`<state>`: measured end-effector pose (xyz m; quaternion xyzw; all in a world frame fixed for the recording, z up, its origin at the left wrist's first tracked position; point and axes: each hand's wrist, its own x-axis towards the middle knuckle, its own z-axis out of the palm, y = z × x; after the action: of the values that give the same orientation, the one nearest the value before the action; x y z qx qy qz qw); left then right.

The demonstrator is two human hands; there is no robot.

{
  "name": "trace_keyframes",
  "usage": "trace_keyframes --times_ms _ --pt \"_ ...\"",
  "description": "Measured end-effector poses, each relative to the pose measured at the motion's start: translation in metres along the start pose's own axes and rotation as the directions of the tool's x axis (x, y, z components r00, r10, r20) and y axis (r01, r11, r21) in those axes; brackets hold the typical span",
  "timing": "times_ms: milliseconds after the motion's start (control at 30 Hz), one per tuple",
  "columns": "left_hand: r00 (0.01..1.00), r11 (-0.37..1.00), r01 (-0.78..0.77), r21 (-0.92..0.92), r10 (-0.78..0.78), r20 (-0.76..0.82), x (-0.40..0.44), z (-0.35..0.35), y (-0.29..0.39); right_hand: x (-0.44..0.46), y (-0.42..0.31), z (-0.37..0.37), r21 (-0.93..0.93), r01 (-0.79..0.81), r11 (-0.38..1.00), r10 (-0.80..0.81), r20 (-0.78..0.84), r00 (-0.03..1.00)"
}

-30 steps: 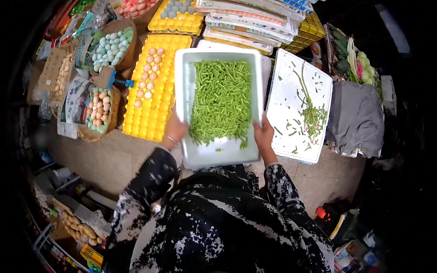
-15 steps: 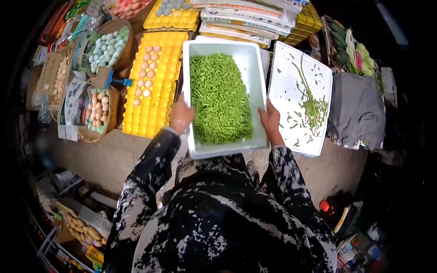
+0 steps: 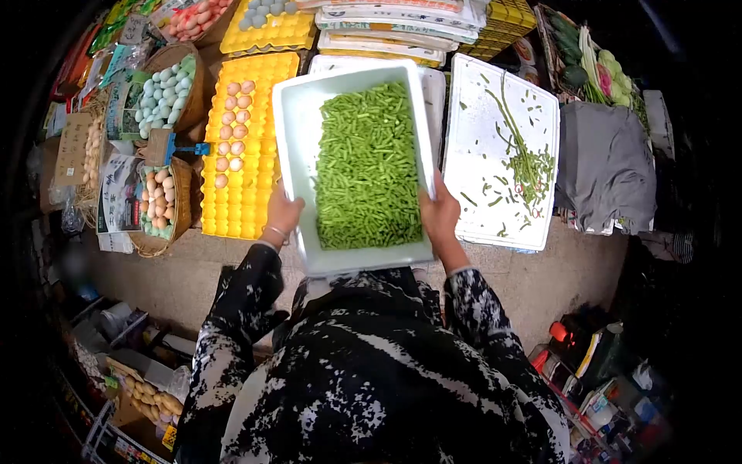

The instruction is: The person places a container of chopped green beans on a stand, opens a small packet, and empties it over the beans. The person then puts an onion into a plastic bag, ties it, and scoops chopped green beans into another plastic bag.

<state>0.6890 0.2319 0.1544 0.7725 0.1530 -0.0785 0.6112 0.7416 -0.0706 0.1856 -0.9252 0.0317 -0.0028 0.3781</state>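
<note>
Chopped green beans [image 3: 367, 166] have been sliding across the pale tub [image 3: 295, 124]: half a second ago they were lying against its left wall, and now they are crowding the right one, leaving a bare strip on the left. Below, the bare floor [image 3: 193, 267] is stretching across the view. Beyond the tub, a stack of white foam slabs [image 3: 398, 17] is rising at the far side. To the right, a white foam board [image 3: 475, 135] is carrying green stems [image 3: 510, 127] and scraps, with a grey cloth [image 3: 607, 166] draping just past it. To the left, a yellow egg tray [image 3: 263, 174] is holding two short rows of eggs [image 3: 239, 131], its right edge partly disappearing behind the tub. Farther left, a basket [image 3: 182, 197] of brown eggs is standing near a blue clip [image 3: 185, 148]. The tub itself is hanging before the person's torso, between tray and board. Each hand is clamping one side wall near the person: the left hand [image 3: 283, 214] is pressing its thumb on the wall, and the right hand [image 3: 440, 219] is matching it opposite. Their fingers are probably curling underneath, though the tub is hiding the tips.
</note>
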Motion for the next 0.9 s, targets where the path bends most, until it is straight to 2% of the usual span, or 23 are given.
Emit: trace_keyframes --times_ms 67,100,133,200,233,267,333,367,400,467,600,667,700,733,800,833,867,900 --pt "0.976 0.989 0.135 -0.068 -0.144 -0.162 0.015 0.013 -0.006 0.032 -0.016 -0.003 -0.126 -0.202 0.971 0.221 0.154 0.963" --pt "0.981 0.988 -0.001 0.152 0.030 -0.191 0.025 0.024 0.017 0.039 0.036 0.018 0.110 -0.084 0.990 0.076 0.072 0.995" --pt "0.985 0.933 0.129 0.337 -0.083 -0.149 0.023 0.028 0.056 0.039 0.048 0.017 0.158 -0.037 0.987 0.034 0.024 0.999" --pt "0.982 0.977 -0.066 0.203 0.099 -0.161 0.027 0.024 0.008 0.022 0.047 0.017 0.143 -0.039 0.989 0.047 -0.055 0.997" --pt "0.992 0.992 -0.078 0.099 0.087 -0.094 0.026 0.014 0.003 0.014 0.044 0.023 0.111 -0.030 0.993 0.038 -0.071 0.997" --pt "0.993 0.996 0.051 0.068 -0.044 -0.108 0.025 0.008 -0.002 0.008 0.040 0.032 0.062 -0.022 0.998 0.026 -0.069 0.997" --pt "0.992 0.994 0.066 0.087 -0.056 -0.116 0.043 0.004 -0.026 0.023 0.016 0.034 -0.080 -0.068 0.994 0.071 0.032 0.997" --pt "0.992 0.994 0.067 0.088 -0.057 -0.110 0.053 0.009 -0.037 0.034 0.016 0.039 -0.039 -0.082 0.996 0.084 0.063 0.994" --pt "0.986 0.993 0.095 0.065 -0.085 -0.140 0.061 0.013 -0.042 0.043 0.023 0.046 -0.133 -0.102 0.986 0.120 0.137 0.983" --pt "0.981 0.992 0.117 0.049 -0.108 -0.162 0.076 0.022 -0.056 0.054 0.034 0.060 -0.198 -0.104 0.975 0.133 0.144 0.981" --pt "0.972 0.976 0.199 0.091 -0.184 -0.147 0.090 0.032 -0.096 0.054 0.057 0.073 -0.148 -0.191 0.970 0.215 0.172 0.961" --pt "0.962 0.928 0.242 0.283 -0.192 -0.192 0.088 0.036 -0.107 0.044 0.078 0.072 -0.062 -0.157 0.986 0.168 0.268 0.949" --pt "0.976 0.958 0.198 0.209 -0.173 -0.130 0.087 0.035 -0.100 0.037 0.078 0.063 0.047 -0.119 0.992 0.104 0.247 0.963" --pt "0.949 0.928 0.313 0.203 -0.313 -0.036 0.092 0.030 -0.103 0.030 0.076 0.054 -0.008 -0.132 0.991 0.130 0.245 0.961" --pt "0.990 0.931 0.073 0.357 -0.025 -0.139 0.106 0.027 -0.162 0.010 0.076 0.021 0.010 -0.152 0.988 0.143 0.270 0.952" --pt "0.984 0.907 0.130 0.400 -0.070 -0.162 0.097 0.030 -0.138 -0.002 0.076 -0.001 -0.085 -0.203 0.976 0.219 0.290 0.932" --pt "0.991 0.905 0.099 0.414 -0.051 -0.126 0.079 0.036 -0.100 -0.019 0.079 -0.022 -0.178 -0.257 0.950 0.301 0.299 0.906" --pt "0.995 0.902 0.067 0.427 -0.032 -0.089 0.061 0.042 -0.056 -0.045 0.098 -0.033 -0.229 -0.262 0.938 0.314 0.235 0.920"
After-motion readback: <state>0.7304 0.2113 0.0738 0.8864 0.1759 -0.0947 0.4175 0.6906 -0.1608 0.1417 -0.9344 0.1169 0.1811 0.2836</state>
